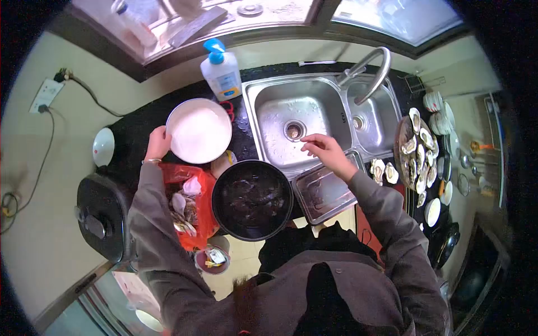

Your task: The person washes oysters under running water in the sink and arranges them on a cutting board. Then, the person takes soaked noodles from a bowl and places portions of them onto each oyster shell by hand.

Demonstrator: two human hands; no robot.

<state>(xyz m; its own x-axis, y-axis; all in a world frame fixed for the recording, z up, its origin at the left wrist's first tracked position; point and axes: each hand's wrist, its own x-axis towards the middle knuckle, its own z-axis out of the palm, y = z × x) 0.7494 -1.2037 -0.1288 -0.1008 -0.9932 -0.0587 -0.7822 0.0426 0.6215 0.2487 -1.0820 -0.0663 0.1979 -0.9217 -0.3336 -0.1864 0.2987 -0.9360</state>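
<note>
Above the sink (274,106), right grip (327,150) slightly parted (left grip (157,144) clasping white bowl (199,131)).

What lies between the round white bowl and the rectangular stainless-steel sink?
The head view shows a narrow strip of wet, glossy black countertop, plus red loops, possibly scissor handles, beside the bowl.
</note>
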